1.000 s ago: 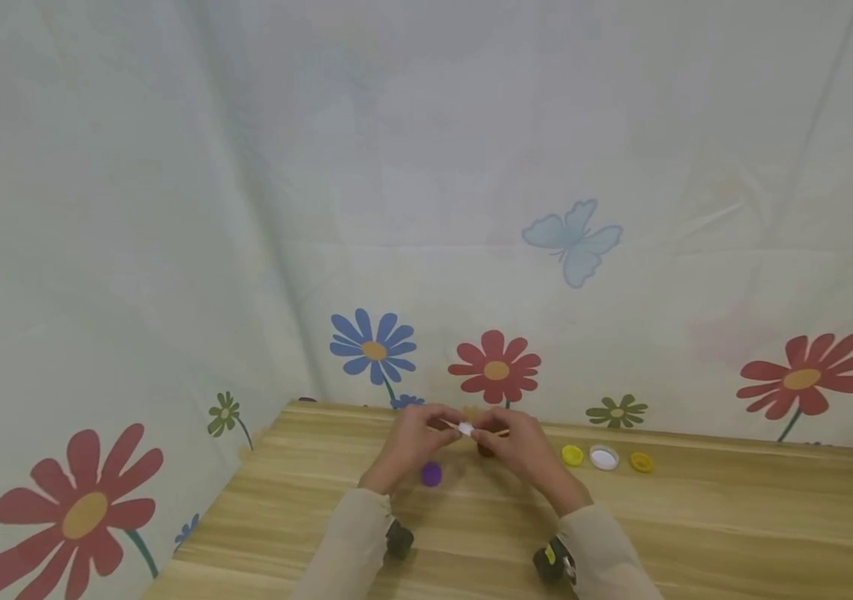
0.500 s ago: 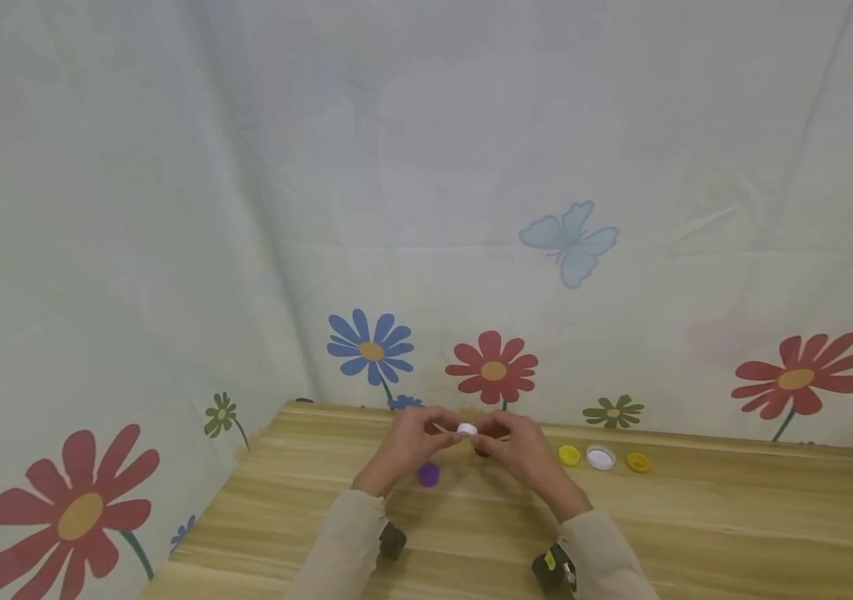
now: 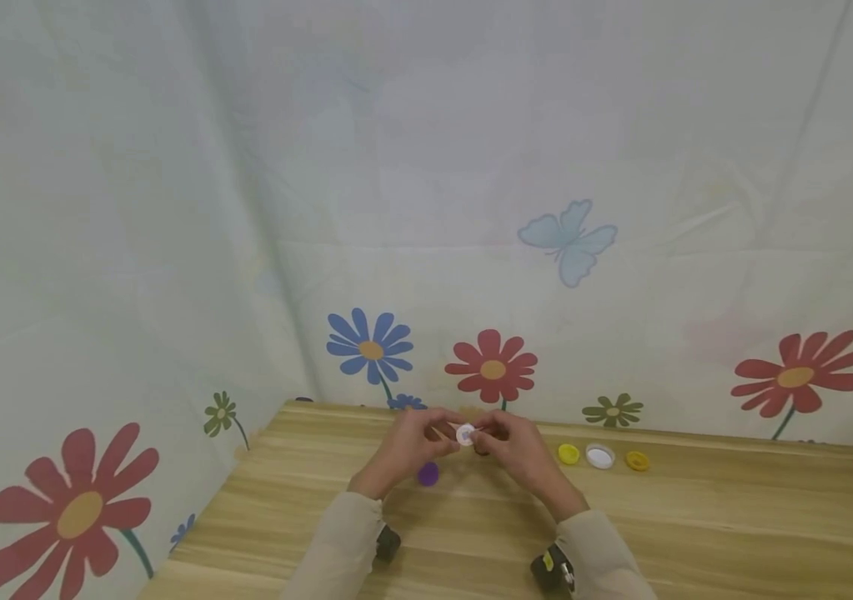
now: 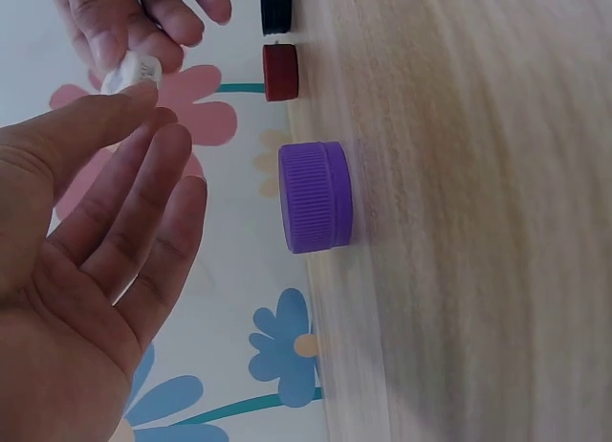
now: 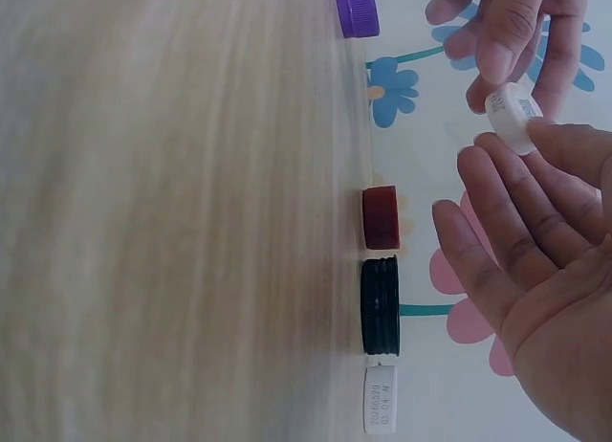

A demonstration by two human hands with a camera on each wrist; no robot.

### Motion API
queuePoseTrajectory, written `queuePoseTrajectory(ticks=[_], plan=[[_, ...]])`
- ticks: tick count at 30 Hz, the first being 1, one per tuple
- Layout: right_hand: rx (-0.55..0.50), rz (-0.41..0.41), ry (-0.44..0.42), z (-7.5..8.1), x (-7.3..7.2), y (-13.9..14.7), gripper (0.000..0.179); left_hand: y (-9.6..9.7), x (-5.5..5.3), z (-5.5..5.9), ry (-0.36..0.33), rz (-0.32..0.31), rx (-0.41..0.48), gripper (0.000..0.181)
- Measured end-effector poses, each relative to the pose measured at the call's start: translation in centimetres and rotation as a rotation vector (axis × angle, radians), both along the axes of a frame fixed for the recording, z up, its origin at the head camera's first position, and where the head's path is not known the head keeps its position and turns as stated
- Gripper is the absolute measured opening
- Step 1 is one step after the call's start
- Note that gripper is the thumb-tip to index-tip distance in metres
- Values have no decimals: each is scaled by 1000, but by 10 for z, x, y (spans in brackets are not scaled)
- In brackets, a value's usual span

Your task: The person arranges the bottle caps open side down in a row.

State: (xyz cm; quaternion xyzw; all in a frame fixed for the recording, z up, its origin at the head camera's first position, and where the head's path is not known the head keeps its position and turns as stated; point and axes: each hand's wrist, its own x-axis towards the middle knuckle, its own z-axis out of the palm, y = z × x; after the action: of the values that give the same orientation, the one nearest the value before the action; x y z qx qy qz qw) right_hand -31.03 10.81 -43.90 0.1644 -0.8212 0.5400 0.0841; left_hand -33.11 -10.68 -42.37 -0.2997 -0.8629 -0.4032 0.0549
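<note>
A small white bottle cap (image 3: 465,434) is held up above the table between the fingertips of both hands. My left hand (image 3: 409,446) pinches it from the left with thumb and fingers. From the other side, my right hand (image 3: 519,450) grips it by thumb and fingertips. Dark print shows on the cap's side (image 5: 513,117) in the right wrist view, while a round face with a bluish mark is turned to the head camera. Below the left hand, a purple ribbed cap (image 4: 316,197) stands on the table.
Near the table's back edge stand a dark red cap (image 5: 381,217), a black cap (image 5: 381,306) and a white printed cap (image 5: 380,400). Farther right lie a yellow cap (image 3: 568,454), a wider white lid (image 3: 600,456) and an orange cap (image 3: 638,461). A flowered curtain (image 3: 426,167) hangs behind.
The white cap has been turned between the fingers, so its round face now shows where its side showed before. Both hands stay in nearly the same place.
</note>
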Motion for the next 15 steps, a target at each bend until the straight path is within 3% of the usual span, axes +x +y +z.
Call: queuePoseTrajectory(ticks=[7,15], plan=[[-8,32,-1,-1,1,0,15,0,0,0,14,0,-11,30],[-7,79,-1,3,2,3,21,0,-1,-1,-14,16,-4,30]])
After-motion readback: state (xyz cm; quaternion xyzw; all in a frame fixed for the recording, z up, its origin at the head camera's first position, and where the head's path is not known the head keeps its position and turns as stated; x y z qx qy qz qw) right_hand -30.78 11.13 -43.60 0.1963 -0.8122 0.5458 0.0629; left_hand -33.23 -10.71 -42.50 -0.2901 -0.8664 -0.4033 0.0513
